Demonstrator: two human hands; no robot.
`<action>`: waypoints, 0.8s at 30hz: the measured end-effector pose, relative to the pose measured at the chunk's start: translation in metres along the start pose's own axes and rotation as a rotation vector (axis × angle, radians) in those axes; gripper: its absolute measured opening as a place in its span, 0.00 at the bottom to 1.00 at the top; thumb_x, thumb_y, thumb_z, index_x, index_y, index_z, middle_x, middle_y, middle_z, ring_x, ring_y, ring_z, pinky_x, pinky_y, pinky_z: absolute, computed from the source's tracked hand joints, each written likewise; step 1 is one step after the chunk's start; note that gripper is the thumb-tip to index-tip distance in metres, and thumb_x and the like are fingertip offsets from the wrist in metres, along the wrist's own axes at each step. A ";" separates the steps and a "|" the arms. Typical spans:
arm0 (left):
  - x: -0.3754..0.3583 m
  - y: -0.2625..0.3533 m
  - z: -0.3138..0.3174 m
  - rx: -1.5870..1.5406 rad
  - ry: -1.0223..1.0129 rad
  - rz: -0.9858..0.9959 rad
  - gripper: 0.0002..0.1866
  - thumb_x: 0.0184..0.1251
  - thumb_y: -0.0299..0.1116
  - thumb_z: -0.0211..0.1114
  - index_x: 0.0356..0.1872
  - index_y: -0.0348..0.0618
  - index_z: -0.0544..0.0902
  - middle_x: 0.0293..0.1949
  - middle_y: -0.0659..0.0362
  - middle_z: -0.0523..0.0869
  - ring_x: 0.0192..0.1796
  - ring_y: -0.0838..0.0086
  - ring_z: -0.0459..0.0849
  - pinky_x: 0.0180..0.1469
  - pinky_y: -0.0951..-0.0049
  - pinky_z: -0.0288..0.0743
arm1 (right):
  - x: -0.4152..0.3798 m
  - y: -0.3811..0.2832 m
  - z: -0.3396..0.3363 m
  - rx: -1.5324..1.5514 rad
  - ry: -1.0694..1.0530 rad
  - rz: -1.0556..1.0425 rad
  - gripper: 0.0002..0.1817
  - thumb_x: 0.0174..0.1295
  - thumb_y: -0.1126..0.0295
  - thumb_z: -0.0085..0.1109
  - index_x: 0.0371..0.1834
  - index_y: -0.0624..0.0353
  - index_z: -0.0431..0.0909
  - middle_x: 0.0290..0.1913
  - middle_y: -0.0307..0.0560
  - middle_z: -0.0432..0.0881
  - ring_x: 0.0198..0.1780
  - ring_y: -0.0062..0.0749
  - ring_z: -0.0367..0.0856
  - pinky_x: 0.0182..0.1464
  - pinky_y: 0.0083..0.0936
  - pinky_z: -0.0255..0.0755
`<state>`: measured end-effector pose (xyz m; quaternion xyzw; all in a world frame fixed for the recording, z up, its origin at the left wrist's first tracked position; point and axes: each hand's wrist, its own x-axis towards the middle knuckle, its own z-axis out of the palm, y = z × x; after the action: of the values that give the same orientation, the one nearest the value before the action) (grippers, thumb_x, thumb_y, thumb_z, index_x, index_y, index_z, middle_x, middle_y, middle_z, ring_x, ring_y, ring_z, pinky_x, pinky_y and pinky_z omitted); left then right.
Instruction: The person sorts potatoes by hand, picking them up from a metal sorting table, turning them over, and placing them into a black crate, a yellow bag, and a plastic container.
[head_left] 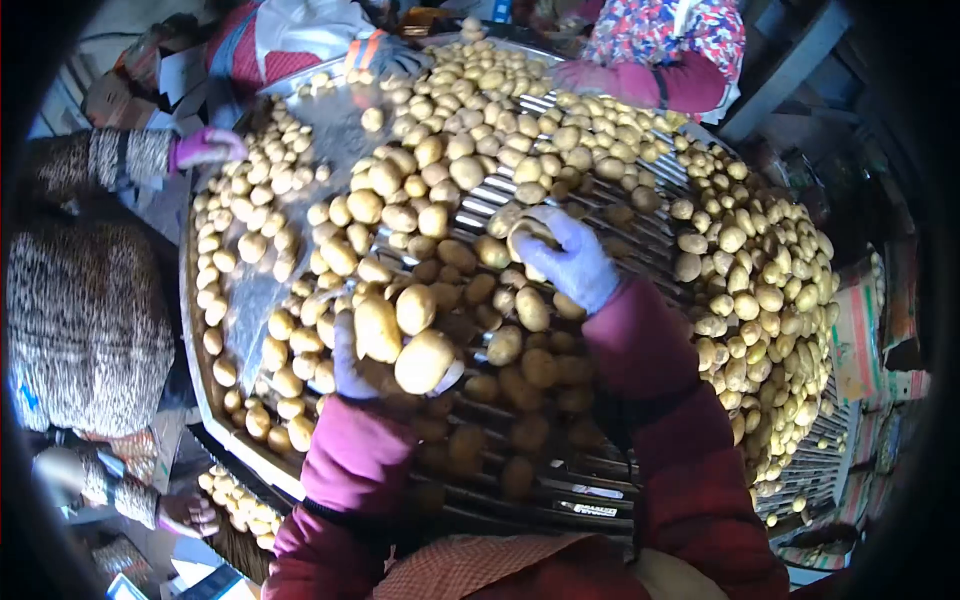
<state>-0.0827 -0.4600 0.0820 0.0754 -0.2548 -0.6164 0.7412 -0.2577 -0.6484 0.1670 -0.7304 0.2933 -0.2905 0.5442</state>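
Note:
My left hand (350,362), in a pale purple glove, is cupped around a few large potatoes (377,328). They hide most of its palm and fingers; a fingertip shows beyond the lowest potato (425,362). Farther out and to the right, my right hand (575,262), in the same kind of glove, grips a potato (530,240), thumb and fingers curled round it. Under and around both hands, many loose potatoes (532,308) lie on a metal slatted table (487,207).
A raised metal rim (190,320) edges the table at left. A large potato heap (760,290) lies at right. Co-workers' gloved hands reach in at left (210,147), top (390,57) and top right (580,75). Another person's hand (190,513) is at lower left.

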 end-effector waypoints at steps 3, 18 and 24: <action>0.016 0.014 0.049 -0.265 0.454 -0.051 0.32 0.69 0.60 0.40 0.63 0.47 0.67 0.59 0.50 0.73 0.57 0.56 0.75 0.57 0.52 0.71 | -0.021 -0.054 0.054 -0.003 -0.136 -0.129 0.20 0.60 0.69 0.62 0.54 0.63 0.72 0.47 0.42 0.77 0.48 0.24 0.75 0.52 0.22 0.71; 0.006 0.014 0.042 -0.275 0.377 0.081 0.18 0.65 0.42 0.49 0.50 0.43 0.74 0.43 0.51 0.80 0.45 0.57 0.80 0.43 0.56 0.76 | 0.011 0.015 0.039 -0.959 -0.045 -0.104 0.20 0.62 0.54 0.49 0.54 0.50 0.73 0.41 0.56 0.80 0.40 0.50 0.80 0.43 0.43 0.73; 0.002 0.017 0.034 -0.168 0.359 0.024 0.17 0.65 0.41 0.50 0.49 0.45 0.75 0.42 0.51 0.80 0.43 0.57 0.80 0.42 0.57 0.77 | 0.043 0.047 0.044 -1.076 -0.261 0.183 0.24 0.60 0.51 0.50 0.58 0.47 0.72 0.47 0.54 0.80 0.50 0.50 0.78 0.51 0.44 0.72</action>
<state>-0.0833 -0.4515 0.1190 0.1187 -0.0670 -0.6032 0.7858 -0.2017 -0.6639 0.1154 -0.9066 0.3924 0.0411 0.1496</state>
